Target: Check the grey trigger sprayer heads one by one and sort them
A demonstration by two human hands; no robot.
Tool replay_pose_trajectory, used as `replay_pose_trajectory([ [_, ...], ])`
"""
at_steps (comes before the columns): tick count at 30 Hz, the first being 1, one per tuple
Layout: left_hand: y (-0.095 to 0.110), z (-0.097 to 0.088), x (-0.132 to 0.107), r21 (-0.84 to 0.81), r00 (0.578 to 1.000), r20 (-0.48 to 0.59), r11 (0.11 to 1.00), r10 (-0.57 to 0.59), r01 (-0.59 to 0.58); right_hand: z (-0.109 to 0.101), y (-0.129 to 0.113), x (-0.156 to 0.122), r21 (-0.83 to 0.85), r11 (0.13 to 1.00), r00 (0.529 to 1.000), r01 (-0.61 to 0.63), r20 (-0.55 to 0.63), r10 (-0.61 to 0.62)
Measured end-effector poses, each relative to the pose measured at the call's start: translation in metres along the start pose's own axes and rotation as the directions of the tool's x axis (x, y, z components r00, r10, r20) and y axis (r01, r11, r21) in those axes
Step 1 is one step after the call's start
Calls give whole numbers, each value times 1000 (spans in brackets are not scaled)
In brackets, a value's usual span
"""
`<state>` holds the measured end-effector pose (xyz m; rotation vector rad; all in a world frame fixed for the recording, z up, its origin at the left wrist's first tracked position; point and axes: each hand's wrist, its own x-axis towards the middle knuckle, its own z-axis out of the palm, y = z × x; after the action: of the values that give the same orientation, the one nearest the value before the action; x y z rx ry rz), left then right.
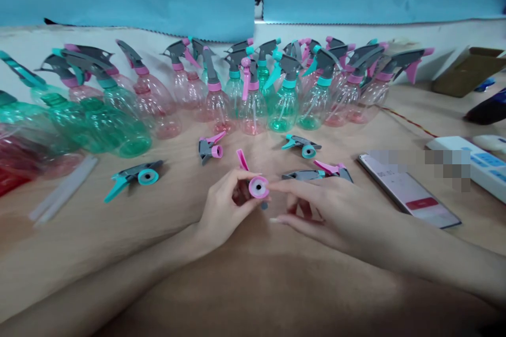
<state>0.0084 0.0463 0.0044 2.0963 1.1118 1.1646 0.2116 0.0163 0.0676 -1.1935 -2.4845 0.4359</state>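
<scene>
In my left hand (225, 200) is a pink and grey spray trigger head (259, 187), its round collar turned up toward me and its pink lever poking out above my fingers. My right hand (320, 205) is beside it, index fingertip at the collar's right rim, thumb and index apart, nothing held between them. Loose trigger heads lie around: a teal one (148, 176) on the left, a pink one (216, 151) beyond my left hand, a teal one (308, 151) further right. More heads (336, 169) lie partly hidden behind my right hand.
Assembled spray bottles (284, 108) stand in rows along the back. Capless green bottles (134, 137) crowd the left, near clear tubes (65, 189). To the right lie a phone (411, 192) and a white power strip (474, 160), with a brown box (466, 71) behind.
</scene>
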Motion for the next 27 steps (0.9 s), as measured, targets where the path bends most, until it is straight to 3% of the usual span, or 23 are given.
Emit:
replay_pose_trajectory([
  [4, 0, 0, -2, 37, 997, -32, 997, 66, -64, 3, -1, 5, -7, 1000, 997, 6, 80, -5],
  [9, 2, -3, -2, 125, 983, -29, 976, 181, -176, 5, -5, 7, 41, 998, 999, 39, 29, -40],
  [19, 2, -4, -4, 97, 963, -97, 965, 252, -243, -3, -13, 15, -31, 999, 996, -27, 84, 30],
  [27, -14, -16, 1, 193, 957, -43, 942, 288, -275, 1, -12, 32, 69, 997, 989, -29, 148, 19],
])
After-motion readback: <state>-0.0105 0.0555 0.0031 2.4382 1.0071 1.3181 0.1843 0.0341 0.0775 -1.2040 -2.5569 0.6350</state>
